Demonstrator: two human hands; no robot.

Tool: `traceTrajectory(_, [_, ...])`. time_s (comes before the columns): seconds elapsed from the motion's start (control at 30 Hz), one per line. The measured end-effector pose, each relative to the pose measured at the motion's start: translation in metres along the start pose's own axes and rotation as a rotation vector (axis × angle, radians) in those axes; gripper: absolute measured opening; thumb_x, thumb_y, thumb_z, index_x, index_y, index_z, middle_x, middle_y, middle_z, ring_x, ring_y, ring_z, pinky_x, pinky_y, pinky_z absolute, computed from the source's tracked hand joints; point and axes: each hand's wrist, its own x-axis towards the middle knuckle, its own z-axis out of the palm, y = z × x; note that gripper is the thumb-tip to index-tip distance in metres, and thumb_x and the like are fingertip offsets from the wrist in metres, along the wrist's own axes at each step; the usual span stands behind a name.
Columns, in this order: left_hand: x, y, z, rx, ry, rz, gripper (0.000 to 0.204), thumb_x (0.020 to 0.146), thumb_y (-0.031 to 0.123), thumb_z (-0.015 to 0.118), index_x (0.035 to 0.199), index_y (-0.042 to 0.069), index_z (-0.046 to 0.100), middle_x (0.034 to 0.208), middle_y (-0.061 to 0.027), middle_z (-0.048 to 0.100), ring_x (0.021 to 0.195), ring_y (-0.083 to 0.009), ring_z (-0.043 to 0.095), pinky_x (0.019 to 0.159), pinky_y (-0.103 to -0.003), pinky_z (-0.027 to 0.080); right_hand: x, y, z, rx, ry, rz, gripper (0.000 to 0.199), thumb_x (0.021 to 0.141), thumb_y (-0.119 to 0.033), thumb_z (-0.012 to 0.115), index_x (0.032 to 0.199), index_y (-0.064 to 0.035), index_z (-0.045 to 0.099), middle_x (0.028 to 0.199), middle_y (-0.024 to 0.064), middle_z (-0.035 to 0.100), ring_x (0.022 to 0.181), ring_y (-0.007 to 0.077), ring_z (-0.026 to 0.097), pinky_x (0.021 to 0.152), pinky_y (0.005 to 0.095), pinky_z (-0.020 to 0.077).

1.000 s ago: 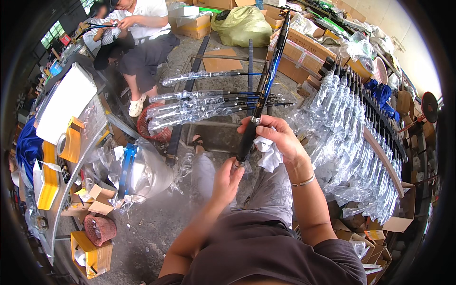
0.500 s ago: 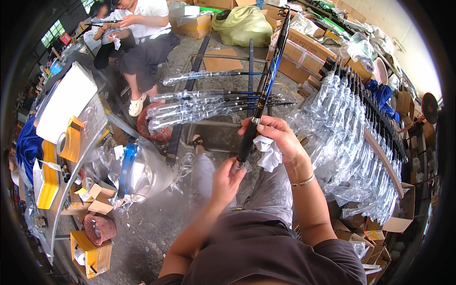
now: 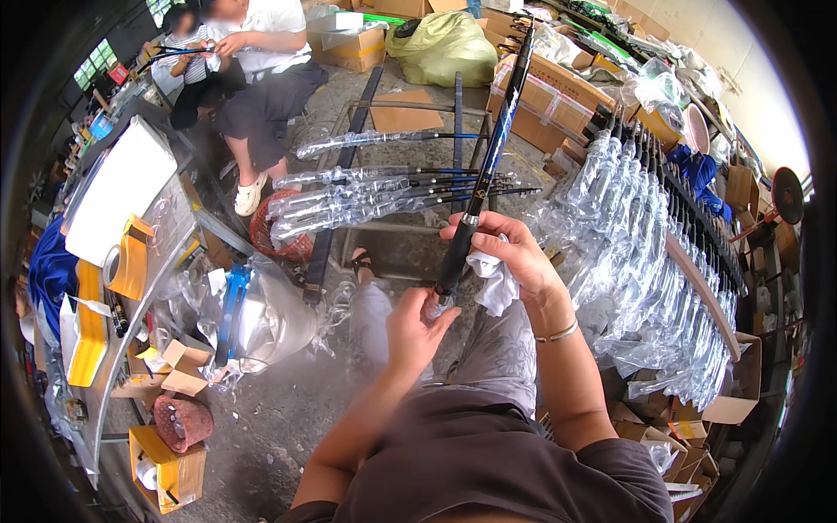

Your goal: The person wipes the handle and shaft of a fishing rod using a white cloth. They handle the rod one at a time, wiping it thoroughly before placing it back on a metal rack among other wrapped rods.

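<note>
A black and blue telescopic fishing rod (image 3: 495, 155) slants up and away in front of me, its guides bunched at the far tip. My right hand (image 3: 516, 261) closes round it just above the black grip (image 3: 454, 264) and also pinches a crumpled white cloth (image 3: 494, 284). Lower down, my left hand (image 3: 417, 331) is wrapped round the butt end, where a bit of clear plastic (image 3: 438, 307) shows between the fingers. Beyond the rod, several plastic-sleeved fishing rods (image 3: 349, 207) lie across a metal frame (image 3: 343, 157).
At right, many sleeved rods (image 3: 623, 261) lean in a dense row on a rack. A cluttered bench (image 3: 166, 253) with yellow tape rolls (image 3: 132, 266) runs along the left. Red baskets (image 3: 181, 423) and boxes stand on the floor. Two people (image 3: 261, 78) sit at upper left, handling rods.
The rod has turned slightly about its length, and my left hand has shifted a little at its butt. At upper left, the co-workers' hands and dark rod have moved.
</note>
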Motion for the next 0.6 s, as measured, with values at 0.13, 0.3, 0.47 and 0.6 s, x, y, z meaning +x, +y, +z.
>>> traceTrajectory(0.13, [0.002,0.002,0.001,0.043,0.010,0.058,0.035,0.067,0.013,0.080,0.089,0.002,0.056,0.074,-0.0076,0.057,0.062,-0.0197,0.053,0.057,-0.029,0.044,0.002,0.000,-0.004,-0.039,-0.015,-0.034,0.024,0.087,-0.011,0.058,0.107,0.0025,0.061,0.103,0.0107,0.065,0.096,0.0162,0.060,0.086,0.0298,0.0470])
traceTrajectory(0.3, [0.002,0.004,0.000,0.067,-0.006,0.033,0.035,0.067,0.014,0.080,0.089,0.002,0.055,0.074,-0.0082,0.057,0.062,-0.0194,0.052,0.058,-0.029,0.044,0.003,0.002,-0.006,0.019,-0.023,-0.017,0.023,0.088,-0.012,0.058,0.106,0.0019,0.062,0.101,0.0098,0.066,0.093,0.0151,0.060,0.085,0.0294,0.0471])
traceTrajectory(0.47, [0.004,-0.006,-0.003,-0.098,-0.072,-0.036,0.030,0.075,0.014,0.075,0.092,0.000,0.055,0.077,-0.0035,0.056,0.066,-0.0126,0.051,0.061,-0.025,0.043,0.007,0.011,-0.007,0.073,0.031,0.003,0.031,0.088,-0.019,0.060,0.112,0.0019,0.058,0.102,0.0088,0.065,0.091,0.0135,0.060,0.084,0.0280,0.0469])
traceTrajectory(0.6, [0.012,-0.028,-0.006,-0.492,-0.176,-0.188,0.023,0.086,0.015,0.065,0.099,0.000,0.054,0.081,0.0008,0.055,0.069,-0.0081,0.051,0.063,-0.022,0.042,0.003,0.011,-0.007,-0.034,0.081,-0.003,0.039,0.089,-0.026,0.060,0.116,0.0015,0.055,0.103,0.0084,0.064,0.091,0.0110,0.058,0.079,0.0246,0.0470])
